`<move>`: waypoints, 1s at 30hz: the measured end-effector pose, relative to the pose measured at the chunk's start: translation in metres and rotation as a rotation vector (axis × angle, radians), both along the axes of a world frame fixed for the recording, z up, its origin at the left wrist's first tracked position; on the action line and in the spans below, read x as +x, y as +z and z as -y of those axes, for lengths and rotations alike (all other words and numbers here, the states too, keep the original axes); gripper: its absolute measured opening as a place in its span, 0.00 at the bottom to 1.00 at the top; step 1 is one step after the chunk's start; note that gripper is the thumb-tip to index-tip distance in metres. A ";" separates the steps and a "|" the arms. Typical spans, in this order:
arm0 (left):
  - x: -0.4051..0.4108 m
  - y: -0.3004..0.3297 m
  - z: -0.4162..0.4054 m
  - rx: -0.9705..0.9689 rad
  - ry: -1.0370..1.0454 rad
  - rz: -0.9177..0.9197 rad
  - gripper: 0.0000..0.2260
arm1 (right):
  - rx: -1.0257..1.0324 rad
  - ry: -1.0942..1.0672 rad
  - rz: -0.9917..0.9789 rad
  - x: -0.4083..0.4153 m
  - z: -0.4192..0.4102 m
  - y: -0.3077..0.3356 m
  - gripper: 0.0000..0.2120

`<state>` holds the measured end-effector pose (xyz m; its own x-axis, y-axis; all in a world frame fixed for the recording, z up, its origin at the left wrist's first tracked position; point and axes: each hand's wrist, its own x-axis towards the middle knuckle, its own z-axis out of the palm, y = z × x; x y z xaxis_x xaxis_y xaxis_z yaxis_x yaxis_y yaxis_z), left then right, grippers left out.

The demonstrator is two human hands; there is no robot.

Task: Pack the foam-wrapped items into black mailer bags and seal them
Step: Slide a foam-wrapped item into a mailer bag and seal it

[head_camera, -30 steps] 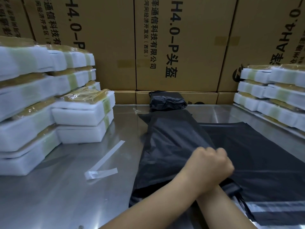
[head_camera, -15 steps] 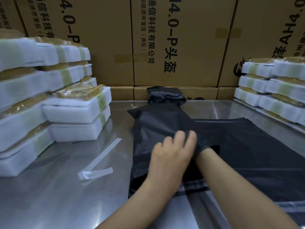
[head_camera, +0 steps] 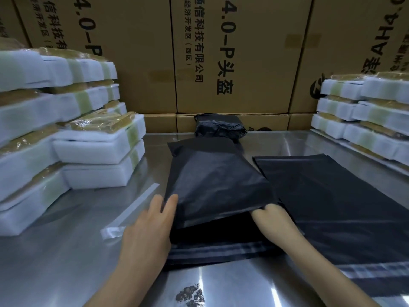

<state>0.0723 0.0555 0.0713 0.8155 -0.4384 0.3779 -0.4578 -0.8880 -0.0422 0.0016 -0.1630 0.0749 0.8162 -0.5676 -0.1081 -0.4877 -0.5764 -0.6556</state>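
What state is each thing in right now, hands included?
Filled mailer bag: flat on the steel table, mouth open, unsealed.
Left hand: fingers straight, resting against the bag's left edge.
Right hand: fingers hidden inside the bag's mouth; grip not visible.
Empty mailer bags: lying flat, unfilled.
Packed black bag: closed, against the cartons.
Foam-wrapped items: stacked, unpacked.
Peeled strip: loose on the table.

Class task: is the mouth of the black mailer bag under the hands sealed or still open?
Open. The mailer bag has its flap lying flat unfolded, and the right hand reaches into its mouth.
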 end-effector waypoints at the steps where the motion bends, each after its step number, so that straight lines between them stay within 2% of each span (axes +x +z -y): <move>1: 0.002 -0.003 -0.004 -0.089 -0.062 0.003 0.33 | 0.028 -0.008 0.069 -0.005 0.003 -0.004 0.20; 3: 0.005 -0.011 -0.010 -0.143 -0.049 -0.081 0.27 | 0.065 -0.033 0.159 -0.024 0.003 -0.011 0.19; 5: 0.002 -0.014 -0.014 -0.125 -0.052 0.008 0.25 | 0.031 0.008 0.111 -0.042 0.000 -0.019 0.17; 6: 0.000 -0.015 -0.013 -0.117 -0.042 -0.008 0.25 | -0.044 0.030 0.074 -0.047 -0.001 -0.020 0.16; 8: -0.002 -0.013 -0.013 -0.158 -0.022 -0.036 0.25 | -0.336 0.037 0.054 -0.054 -0.007 -0.017 0.13; 9: -0.002 -0.011 -0.014 -0.168 -0.019 -0.050 0.26 | -0.514 0.024 0.119 -0.056 -0.011 -0.015 0.13; 11: -0.002 -0.009 -0.015 -0.119 -0.053 -0.067 0.29 | -0.758 0.023 0.284 -0.057 -0.013 -0.012 0.20; 13: 0.001 -0.009 -0.012 -0.057 -0.166 0.051 0.31 | -0.915 -0.006 0.354 -0.048 -0.008 -0.015 0.28; 15: 0.005 -0.007 -0.008 0.001 -0.257 0.139 0.32 | -0.985 0.035 0.299 -0.037 -0.004 -0.017 0.31; 18: 0.012 -0.008 -0.008 0.090 -0.358 0.185 0.27 | -1.102 0.169 0.237 -0.028 0.001 -0.023 0.19; 23: 0.030 -0.014 -0.019 0.111 -0.543 0.116 0.18 | -1.045 0.272 0.150 -0.029 0.007 -0.019 0.21; 26: 0.039 -0.003 -0.021 0.195 -0.539 -0.037 0.13 | -0.923 0.303 -0.050 -0.025 0.014 -0.009 0.09; 27: 0.041 0.003 -0.020 0.216 -0.508 -0.087 0.15 | -0.825 0.314 -0.127 -0.024 0.015 0.000 0.06; 28: 0.042 0.008 -0.019 0.211 -0.498 -0.078 0.23 | -0.732 0.301 -0.138 -0.022 0.016 0.008 0.08; 30: 0.037 0.015 -0.010 0.049 -0.461 -0.054 0.35 | -0.702 0.267 0.000 -0.013 0.016 0.016 0.09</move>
